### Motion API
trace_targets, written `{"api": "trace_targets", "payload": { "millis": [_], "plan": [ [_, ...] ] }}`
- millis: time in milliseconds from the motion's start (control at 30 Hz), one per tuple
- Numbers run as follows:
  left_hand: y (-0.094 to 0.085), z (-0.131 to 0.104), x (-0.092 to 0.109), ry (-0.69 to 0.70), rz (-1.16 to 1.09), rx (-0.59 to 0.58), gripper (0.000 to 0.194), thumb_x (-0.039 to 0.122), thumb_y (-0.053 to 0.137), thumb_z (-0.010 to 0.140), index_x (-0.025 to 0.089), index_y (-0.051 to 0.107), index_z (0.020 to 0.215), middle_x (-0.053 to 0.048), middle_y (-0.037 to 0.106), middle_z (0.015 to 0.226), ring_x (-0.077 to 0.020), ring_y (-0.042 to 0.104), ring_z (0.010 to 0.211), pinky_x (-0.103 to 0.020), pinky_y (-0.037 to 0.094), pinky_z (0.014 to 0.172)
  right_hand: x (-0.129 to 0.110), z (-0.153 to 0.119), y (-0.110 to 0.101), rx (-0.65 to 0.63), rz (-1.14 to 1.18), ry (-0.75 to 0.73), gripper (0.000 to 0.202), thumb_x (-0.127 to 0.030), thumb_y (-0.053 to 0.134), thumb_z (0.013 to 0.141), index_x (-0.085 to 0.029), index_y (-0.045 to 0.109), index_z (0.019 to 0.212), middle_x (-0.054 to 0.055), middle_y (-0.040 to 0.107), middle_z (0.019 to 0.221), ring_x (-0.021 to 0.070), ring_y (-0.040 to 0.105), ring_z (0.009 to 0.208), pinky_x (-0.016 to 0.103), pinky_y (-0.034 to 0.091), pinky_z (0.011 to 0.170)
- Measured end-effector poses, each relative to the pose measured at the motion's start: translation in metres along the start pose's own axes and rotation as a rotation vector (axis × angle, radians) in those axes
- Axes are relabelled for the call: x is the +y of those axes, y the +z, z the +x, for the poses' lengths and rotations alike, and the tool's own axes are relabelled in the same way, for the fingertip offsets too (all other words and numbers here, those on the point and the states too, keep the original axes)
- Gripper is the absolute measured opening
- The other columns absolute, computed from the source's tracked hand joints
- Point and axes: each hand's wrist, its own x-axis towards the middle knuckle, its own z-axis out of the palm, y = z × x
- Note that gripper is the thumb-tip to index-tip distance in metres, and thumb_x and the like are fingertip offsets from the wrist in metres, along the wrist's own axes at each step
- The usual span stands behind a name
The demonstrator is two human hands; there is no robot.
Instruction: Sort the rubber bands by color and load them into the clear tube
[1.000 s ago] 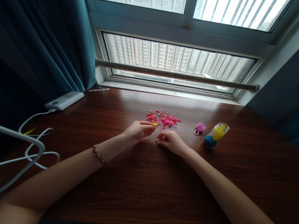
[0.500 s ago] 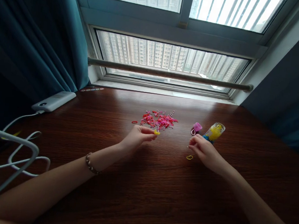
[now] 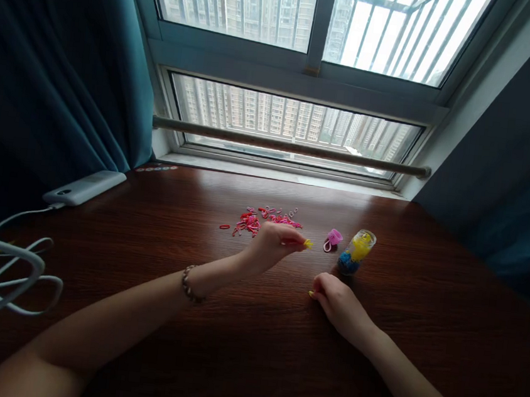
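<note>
The jar point(image 3: 356, 253) stands just beyond the right hand point(image 3: 340, 302), the nearer of the hands, which pinches a small yellow band point(image 3: 310, 293). Left of the jar, the left hand point(image 3: 270, 248) pinches a yellow bunch point(image 3: 308, 243). The jar's long axis slants rightward toward its mouth in view.
</note>
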Motion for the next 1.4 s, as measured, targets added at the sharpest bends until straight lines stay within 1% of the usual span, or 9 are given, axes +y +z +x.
{"api": "trace_targets", "payload": {
  "millis": [133, 267, 400, 500, 733, 900, 1067, 1200, 1400],
  "plan": [
    [0.016, 0.056, 0.027, 0.175, 0.041, -0.053, 0.017, 0.025, 0.058, 0.074, 0.015, 0.07, 0.082, -0.007, 0.067, 0.08, -0.0152, 0.06, 0.07, -0.023, 0.044, 0.064, 0.001, -0.002, 0.0, 0.022, 0.021, 0.013, 0.01, -0.009, 0.048, 0.076, -0.019, 0.046, 0.075, 0.001, 0.053, 0.073, 0.0143, 0.049, 0.067, 0.025, 0.039, 0.061],
    [0.035, 0.099, 0.051, 0.418, 0.183, -0.282, 0.015, 0.019, 0.058, 0.074, 0.016, 0.071, 0.08, -0.006, 0.067, 0.079, -0.0154, 0.06, 0.071, -0.023, 0.043, 0.068, 0.004, -0.001, -0.002, 0.005, 0.03, -0.012, 0.01, -0.01, 0.048, 0.077, -0.019, 0.047, 0.074, 0.001, 0.053, 0.074, 0.0139, 0.05, 0.067, 0.024, 0.039, 0.062],
    [0.052, 0.12, 0.058, 0.545, 0.291, -0.483, 0.019, 0.005, 0.057, 0.069, 0.015, 0.072, 0.076, -0.006, 0.068, 0.076, -0.0148, 0.06, 0.07, -0.021, 0.041, 0.068, 0.004, -0.002, -0.003, 0.004, 0.019, -0.027, 0.011, -0.009, 0.049, 0.077, -0.019, 0.047, 0.072, 0.001, 0.053, 0.074, 0.0139, 0.05, 0.068, 0.024, 0.039, 0.064],
    [0.061, 0.125, 0.053, 0.533, 0.358, -0.517, 0.022, 0.003, 0.056, 0.068, 0.017, 0.072, 0.074, -0.004, 0.068, 0.075, -0.014, 0.059, 0.068, -0.021, 0.039, 0.066, 0.003, -0.002, -0.003, 0.003, 0.004, -0.023, 0.011, -0.009, 0.049, 0.077, -0.019, 0.046, 0.073, 0.001, 0.053, 0.074, 0.0139, 0.049, 0.068, 0.024, 0.039, 0.064],
    [0.064, 0.13, 0.038, 0.502, 0.406, -0.372, 0.01, 0.012, 0.064, 0.065, 0.019, 0.07, 0.07, -0.001, 0.065, 0.064, -0.0114, 0.052, 0.059, -0.023, 0.032, 0.059, -0.001, -0.003, -0.004, -0.025, -0.008, -0.015, 0.011, -0.009, 0.049, 0.077, -0.019, 0.045, 0.072, 0.001, 0.053, 0.074, 0.0134, 0.05, 0.067, 0.024, 0.039, 0.062],
    [0.063, 0.133, 0.033, 0.621, 0.443, -0.393, 0.005, 0.019, 0.065, 0.068, 0.02, 0.069, 0.066, -0.003, 0.064, 0.079, -0.0171, 0.05, 0.083, -0.027, 0.03, 0.075, -0.002, -0.002, -0.004, -0.051, 0.005, -0.016, 0.01, -0.011, 0.05, 0.078, -0.019, 0.046, 0.073, 0.001, 0.053, 0.075, 0.0132, 0.05, 0.068, 0.023, 0.039, 0.063],
    [0.064, 0.128, 0.034, 0.528, 0.545, -0.459, 0.012, 0.024, 0.058, 0.075, 0.022, 0.069, 0.071, -0.002, 0.059, 0.1, -0.0226, 0.038, 0.104, -0.035, 0.024, 0.086, -0.001, -0.002, -0.004, -0.055, 0.023, -0.012, 0.009, -0.011, 0.049, 0.078, -0.018, 0.045, 0.073, 0.001, 0.053, 0.075, 0.0128, 0.049, 0.068, 0.023, 0.038, 0.063],
    [0.062, 0.123, 0.038, 0.519, 0.572, -0.519, 0.017, 0.019, 0.052, 0.078, 0.021, 0.068, 0.072, -0.001, 0.059, 0.104, -0.0219, 0.037, 0.107, -0.036, 0.024, 0.09, -0.001, -0.002, -0.005, -0.008, 0.037, -0.017, 0.011, -0.009, 0.05, 0.076, -0.018, 0.045, 0.072, 0.0, 0.052, 0.074, 0.0128, 0.048, 0.069, 0.023, 0.038, 0.064],
    [0.05, 0.124, 0.039, 0.578, 0.467, -0.44, 0.019, 0.014, 0.051, 0.078, 0.019, 0.068, 0.071, -0.002, 0.063, 0.1, -0.0194, 0.046, 0.101, -0.035, 0.032, 0.089, 0.0, -0.003, -0.01, 0.135, 0.146, -0.003, 0.008, -0.011, 0.05, 0.077, -0.019, 0.047, 0.074, -0.002, 0.052, 0.068, 0.0108, 0.049, 0.062, 0.021, 0.039, 0.058]
  ]
}}
